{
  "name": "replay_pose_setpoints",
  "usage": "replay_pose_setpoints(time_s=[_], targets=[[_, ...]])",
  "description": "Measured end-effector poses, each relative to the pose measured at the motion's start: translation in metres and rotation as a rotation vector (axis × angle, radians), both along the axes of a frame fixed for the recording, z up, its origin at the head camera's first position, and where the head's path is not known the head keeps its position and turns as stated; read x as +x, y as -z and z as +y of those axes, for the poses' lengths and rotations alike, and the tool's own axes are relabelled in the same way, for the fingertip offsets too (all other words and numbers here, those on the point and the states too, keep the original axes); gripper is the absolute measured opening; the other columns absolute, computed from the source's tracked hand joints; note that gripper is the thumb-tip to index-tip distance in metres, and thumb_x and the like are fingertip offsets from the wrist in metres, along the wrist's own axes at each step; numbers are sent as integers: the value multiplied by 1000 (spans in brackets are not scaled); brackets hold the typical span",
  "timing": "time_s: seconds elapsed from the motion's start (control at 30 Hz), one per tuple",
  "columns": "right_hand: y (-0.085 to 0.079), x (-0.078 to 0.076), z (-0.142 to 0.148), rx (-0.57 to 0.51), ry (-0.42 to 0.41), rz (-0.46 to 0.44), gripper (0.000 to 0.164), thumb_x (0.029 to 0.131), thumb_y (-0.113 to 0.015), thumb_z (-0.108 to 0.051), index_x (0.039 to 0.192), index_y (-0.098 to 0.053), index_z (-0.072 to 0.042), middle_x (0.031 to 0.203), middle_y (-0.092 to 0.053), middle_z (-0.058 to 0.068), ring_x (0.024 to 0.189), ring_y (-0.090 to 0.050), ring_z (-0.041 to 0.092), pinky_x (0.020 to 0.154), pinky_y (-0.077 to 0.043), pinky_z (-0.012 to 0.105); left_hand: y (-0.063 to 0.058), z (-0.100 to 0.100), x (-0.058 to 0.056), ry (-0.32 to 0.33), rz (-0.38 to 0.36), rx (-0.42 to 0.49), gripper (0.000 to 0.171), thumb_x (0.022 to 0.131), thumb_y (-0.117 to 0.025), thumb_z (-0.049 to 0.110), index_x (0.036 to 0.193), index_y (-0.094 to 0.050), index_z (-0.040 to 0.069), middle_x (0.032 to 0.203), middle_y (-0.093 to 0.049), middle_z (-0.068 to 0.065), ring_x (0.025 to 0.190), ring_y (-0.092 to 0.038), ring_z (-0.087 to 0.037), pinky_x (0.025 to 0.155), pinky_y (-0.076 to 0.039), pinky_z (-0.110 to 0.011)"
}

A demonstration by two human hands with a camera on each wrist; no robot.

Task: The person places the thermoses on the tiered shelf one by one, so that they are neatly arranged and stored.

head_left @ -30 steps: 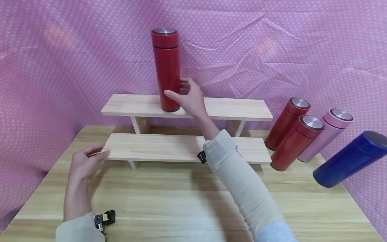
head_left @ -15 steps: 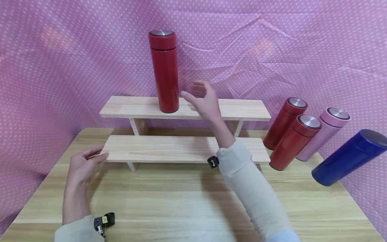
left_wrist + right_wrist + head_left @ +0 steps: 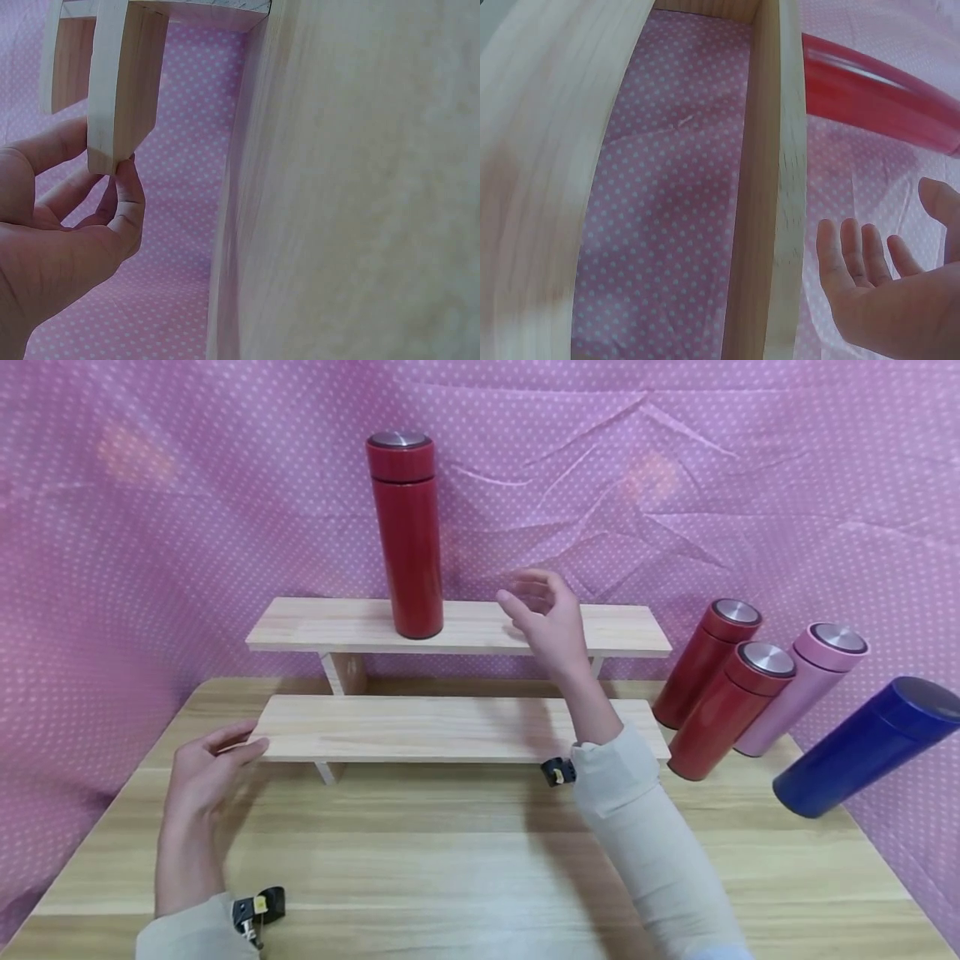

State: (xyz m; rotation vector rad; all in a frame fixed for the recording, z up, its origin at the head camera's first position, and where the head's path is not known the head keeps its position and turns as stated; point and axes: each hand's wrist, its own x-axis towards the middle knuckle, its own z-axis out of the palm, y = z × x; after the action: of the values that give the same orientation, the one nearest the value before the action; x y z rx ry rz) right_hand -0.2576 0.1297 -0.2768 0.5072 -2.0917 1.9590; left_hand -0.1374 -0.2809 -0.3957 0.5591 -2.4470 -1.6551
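Pinching the left end of the lower board (image 3: pixel 435 728), a person's left hand (image 3: pixel 206 768) has its thumb at the front edge and its fingers behind. The board's long axis runs left to right, set on legs above a pale wooden bench (image 3: pixel 435 877). Behind and higher is the upper board (image 3: pixel 330 620), lying the same way. On it, left of centre, a tall red bottle (image 3: pixel 410 543) stands upright with its long axis vertical. The right hand (image 3: pixel 553 618) hovers to the right of this bottle, clear of it and the nearer of the two hands; its fingers are spread and loosely curved, holding nothing. On the right side of the bench, just past the boards, are a back red bottle (image 3: pixel 697 672), a front red bottle (image 3: pixel 727 718), a pink bottle (image 3: pixel 813 681) and, farthest right, a blue bottle (image 3: pixel 866 747). Pink cloth (image 3: pixel 247 468) with white dots hangs behind everything. No brand, label or writing can be read on the bottles or boards.
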Motion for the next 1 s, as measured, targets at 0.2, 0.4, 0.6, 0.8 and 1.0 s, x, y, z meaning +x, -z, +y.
replay_pose_setpoints(time_s=[0.2, 0.4, 0.6, 0.8, 1.0], targets=[[3, 7, 15, 1, 35, 4, 50, 96, -72, -20, 138, -52, -1, 133, -57, 20, 112, -59, 25, 92, -56, 42, -1, 1, -2, 20, 28, 16, 65, 94, -76, 31, 147, -50, 2, 134, -52, -4, 80, -54, -1, 58, -45, -22], [4, 8, 21, -5, 38, 11, 50, 97, -71, -17, 138, -51, 2, 131, -56, 22, 106, -60, 22, 91, -56, 41, 0, -1, 0, 13, 50, 55, 64, 94, -76, 26, 146, -51, -1, 118, -56, 8, 89, -58, 4, 73, -50, -14], [4, 8, 31, -34, 86, -5, 48, 96, -73, -18, 136, -53, -1, 128, -59, 17, 106, -62, 23, 92, -56, 41, 1, -1, 3, 3, 44, 37, 64, 95, -76, 29, 146, -51, 0, 124, -55, 4, 92, -57, 4, 79, -50, -15], [4, 10, 48, -60, 140, 1, 47, 95, -73, -16, 134, -54, 0, 121, -61, 10, 104, -62, 20, 90, -57, 37, -1, 0, 3, 0, 18, 29, 66, 95, -75, 32, 148, -50, 2, 134, -51, -3, 92, -56, 0, 72, -49, -20], [2, 15, 61, -65, 182, 8, 42, 95, -73, -14, 132, -55, -1, 119, -61, 9, 102, -62, 19, 90, -56, 37, 0, 1, 3, -2, 19, 14, 65, 96, -74, 31, 148, -50, 1, 137, -50, -7, 95, -54, 2, 77, -48, -16]])
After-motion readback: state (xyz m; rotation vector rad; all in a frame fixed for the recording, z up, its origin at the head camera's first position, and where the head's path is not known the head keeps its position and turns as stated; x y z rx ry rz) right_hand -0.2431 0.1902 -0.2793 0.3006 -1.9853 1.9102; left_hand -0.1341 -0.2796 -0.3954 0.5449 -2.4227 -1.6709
